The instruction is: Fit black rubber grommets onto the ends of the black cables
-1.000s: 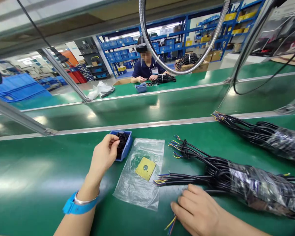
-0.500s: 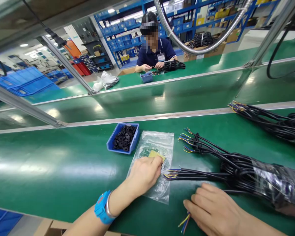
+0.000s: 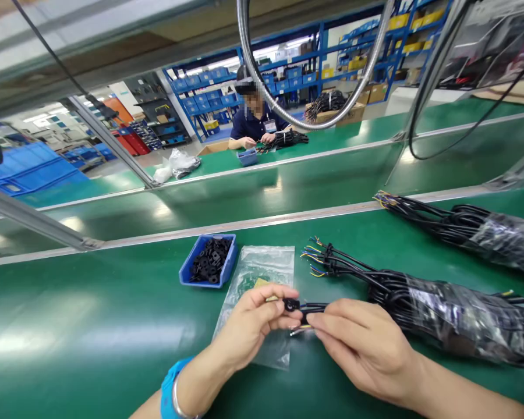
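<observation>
1. Blue bin [image 3: 232, 261], with small black parts [image 3: 209, 263] – fully in view, the left hand having been over it a second ago.
2. Left hand [image 3: 254, 317] – moved from the bin, then from over the yellow square, to meet the right hand; thumb and fingers pinch one black part.
3. Yellow square [image 3: 261, 283] – mostly hidden behind the left hand; clear plastic bag [image 3: 273, 255] beneath.
4. Held black part [image 3: 291, 304] – between the left fingertips, above the bag's right edge; resembles the binned parts.
5. Cable end [image 3: 305, 317] – right beside the held part, coloured wires exposed; whether they touch, cannot tell.
6. Right hand [image 3: 367, 343] – lifted from lower down; fingertips grip the cable end; part and cable now together, judged a fitting step, joining not confirmed.
7. Taped cable bundle [image 3: 463, 302] – right of the hands; further bundle [image 3: 502, 235] behind.
</observation>
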{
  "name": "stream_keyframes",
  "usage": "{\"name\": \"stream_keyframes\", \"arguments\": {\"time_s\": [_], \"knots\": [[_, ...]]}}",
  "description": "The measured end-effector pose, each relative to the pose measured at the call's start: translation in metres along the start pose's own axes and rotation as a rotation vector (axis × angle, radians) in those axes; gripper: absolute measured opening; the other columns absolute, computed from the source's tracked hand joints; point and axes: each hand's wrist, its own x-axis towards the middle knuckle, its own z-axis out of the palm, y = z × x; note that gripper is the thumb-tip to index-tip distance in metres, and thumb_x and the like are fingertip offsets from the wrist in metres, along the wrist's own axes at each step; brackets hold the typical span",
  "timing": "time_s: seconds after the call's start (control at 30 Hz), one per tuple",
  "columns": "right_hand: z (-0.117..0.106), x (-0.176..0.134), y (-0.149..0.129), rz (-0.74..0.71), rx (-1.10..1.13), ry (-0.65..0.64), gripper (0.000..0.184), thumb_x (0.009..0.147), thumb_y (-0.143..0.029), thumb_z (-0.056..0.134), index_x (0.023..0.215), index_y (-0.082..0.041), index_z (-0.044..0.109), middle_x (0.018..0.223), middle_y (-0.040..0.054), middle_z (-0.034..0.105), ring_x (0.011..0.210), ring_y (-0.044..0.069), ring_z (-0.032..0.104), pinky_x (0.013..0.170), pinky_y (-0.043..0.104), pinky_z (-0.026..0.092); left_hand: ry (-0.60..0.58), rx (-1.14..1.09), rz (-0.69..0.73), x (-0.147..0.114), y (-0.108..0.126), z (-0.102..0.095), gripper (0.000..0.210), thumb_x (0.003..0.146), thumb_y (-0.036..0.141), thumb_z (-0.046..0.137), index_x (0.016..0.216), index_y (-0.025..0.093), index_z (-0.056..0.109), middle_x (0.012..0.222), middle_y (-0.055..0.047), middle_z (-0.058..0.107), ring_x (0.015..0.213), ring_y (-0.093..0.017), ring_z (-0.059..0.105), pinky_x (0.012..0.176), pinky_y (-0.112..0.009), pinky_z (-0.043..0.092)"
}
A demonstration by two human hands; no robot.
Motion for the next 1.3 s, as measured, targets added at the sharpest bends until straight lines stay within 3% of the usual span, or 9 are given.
{"name": "stream_keyframes", "arguments": {"time_s": [0.23,0.5,0.67,0.8,0.93,1.03,1.2,1.3], "knots": [[0.003,-0.002,0.003,0.029,-0.033,0.055,0.023,0.086,-0.009,0.056,0.106,-0.015,0.065,0.070,0.0017,0.056,0.058,0.008,0.052,0.051,0.020,0.042,-0.077,-0.118,-0.014,-0.013,-0.013,0.005,0.022,0.073,0.020,0.075,0.094,0.013,0.071,0.080,-0.008,0.074,0.073,-0.014,0.071,0.070,-0.019,0.058],[0.002,-0.003,0.004,-0.002,-0.102,0.063,0.024,0.085,-0.010,0.058,0.106,-0.015,0.066,0.066,0.0005,0.054,0.055,0.008,0.050,0.049,0.020,0.040,-0.185,-0.179,0.039,-0.008,-0.021,-0.002,0.033,0.061,0.020,0.084,0.090,0.015,0.069,0.097,-0.005,0.071,0.071,-0.012,0.071,0.062,-0.014,0.057],[0.004,-0.004,0.004,-0.052,-0.166,0.007,0.017,0.085,-0.012,0.058,0.099,-0.014,0.067,0.065,0.0006,0.051,0.054,0.009,0.047,0.050,0.023,0.038,-0.113,-0.155,0.041,-0.004,-0.027,0.001,0.036,0.055,0.019,0.087,0.086,0.014,0.068,0.083,-0.003,0.072,0.069,-0.012,0.071,0.064,-0.016,0.056],[0.005,-0.003,0.002,-0.055,-0.166,-0.027,0.017,0.085,-0.013,0.055,0.101,-0.014,0.063,0.070,0.0021,0.058,0.058,0.011,0.053,0.054,0.024,0.043,-0.049,-0.051,0.059,-0.003,-0.035,0.004,0.036,0.054,0.015,0.087,0.084,0.013,0.068,0.069,-0.002,0.072,0.061,-0.008,0.067,0.061,-0.013,0.053],[-0.002,-0.011,0.006,0.036,-0.202,-0.075,0.026,0.087,-0.021,0.051,0.110,-0.010,0.054,0.083,0.0069,0.065,0.071,0.016,0.062,0.066,0.029,0.051,0.019,-0.070,0.141,0.000,-0.039,0.005,0.043,0.052,0.012,0.087,0.090,0.016,0.066,0.087,-0.004,0.074,0.070,-0.011,0.068,0.068,-0.019,0.055],[-0.008,-0.024,0.012,0.110,-0.262,-0.104,0.017,0.089,-0.021,0.049,0.102,-0.013,0.056,0.082,0.0063,0.065,0.072,0.016,0.063,0.066,0.029,0.052,0.050,-0.125,0.137,0.004,-0.044,0.008,0.043,0.051,0.012,0.088,0.088,0.018,0.066,0.091,-0.004,0.073,0.070,-0.011,0.068,0.067,-0.019,0.054],[-0.013,-0.037,0.017,0.010,-0.281,-0.075,0.012,0.088,-0.015,0.051,0.098,-0.014,0.058,0.080,0.0059,0.065,0.070,0.015,0.061,0.065,0.027,0.051,0.055,-0.184,0.151,0.008,-0.055,0.022,0.038,0.045,0.016,0.090,0.080,0.019,0.074,0.083,0.000,0.068,0.064,-0.009,0.065,0.063,-0.017,0.052],[-0.014,-0.037,0.016,-0.043,-0.311,-0.059,0.011,0.088,-0.017,0.055,0.098,-0.014,0.059,0.078,0.0057,0.064,0.068,0.015,0.060,0.064,0.028,0.051,0.048,-0.217,0.113,0.007,-0.059,0.029,0.040,0.044,0.017,0.090,0.082,0.022,0.076,0.066,0.002,0.065,0.051,-0.005,0.058,0.051,-0.015,0.048]]}}
